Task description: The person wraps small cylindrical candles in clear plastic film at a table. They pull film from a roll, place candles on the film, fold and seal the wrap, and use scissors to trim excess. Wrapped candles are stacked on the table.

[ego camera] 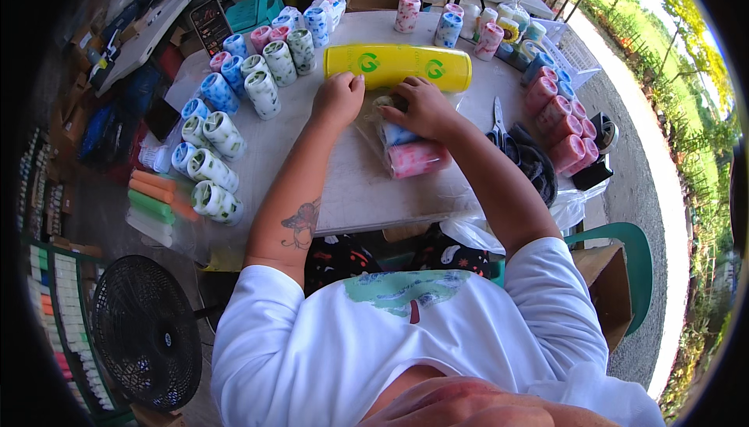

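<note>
A yellow roll of plastic wrap (404, 68) with green printed logos lies across the table in front of me. My left hand (339, 98) is curled at the roll's near left edge, seemingly pinching transparent film (370, 128); its fingertips are partly hidden. Below the roll, my right hand (426, 106) grips a bundle of marbled pillar candles from above. In that bundle a red-and-white candle (420, 159) lies nearest me. Beside it is a blue-and-white candle (398, 133), partly under my fingers. Film covers part of the bundle.
Green, blue and red marbled candles (221, 135) stand along the left. Red candles (566, 128) line the right, near scissors (498, 125) and a dark cloth (535, 163). A phone (210, 24) stands at the far left. A black fan (146, 333) is beside me.
</note>
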Demonstrator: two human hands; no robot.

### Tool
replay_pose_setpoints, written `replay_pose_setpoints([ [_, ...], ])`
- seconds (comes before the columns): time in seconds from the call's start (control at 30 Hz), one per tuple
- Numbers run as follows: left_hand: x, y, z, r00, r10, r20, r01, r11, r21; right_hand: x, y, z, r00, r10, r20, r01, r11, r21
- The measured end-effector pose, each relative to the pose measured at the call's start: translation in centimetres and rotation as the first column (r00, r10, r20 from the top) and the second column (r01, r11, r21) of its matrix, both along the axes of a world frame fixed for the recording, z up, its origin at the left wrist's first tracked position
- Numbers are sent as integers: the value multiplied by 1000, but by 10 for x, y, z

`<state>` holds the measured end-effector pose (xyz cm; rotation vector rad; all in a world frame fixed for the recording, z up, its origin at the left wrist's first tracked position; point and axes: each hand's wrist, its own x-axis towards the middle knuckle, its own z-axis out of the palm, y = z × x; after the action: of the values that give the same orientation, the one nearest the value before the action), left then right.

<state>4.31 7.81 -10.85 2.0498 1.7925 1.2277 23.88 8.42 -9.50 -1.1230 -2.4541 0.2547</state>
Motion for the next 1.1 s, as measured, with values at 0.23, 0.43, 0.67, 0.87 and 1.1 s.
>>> replay_pose_setpoints([
  [0.23, 62, -51, 7, 978, -189, -90, 177, 975, -135, -5, 30, -14, 996, -3, -88, -9, 991, -136],
  [0.43, 100, -51, 36, 774, -222, -593, -74, 898, -433, 15, 40, -9, 909, -87, -407, -65, 936, -345],
  [0.67, 93, -36, 39, 770, -240, -591, -94, 874, -477, 27, 48, 18, 995, -75, 61, 73, 997, 29],
  [0.87, 82, -24, 28, 820, -260, -511, -30, 871, -491, 1, 70, 39, 921, -145, 361, 213, 964, -157],
  [1.1, 82, -37, 36, 772, -296, -562, 10, 890, -456, -4, 85, 18, 929, -203, 311, 213, 977, 0],
])
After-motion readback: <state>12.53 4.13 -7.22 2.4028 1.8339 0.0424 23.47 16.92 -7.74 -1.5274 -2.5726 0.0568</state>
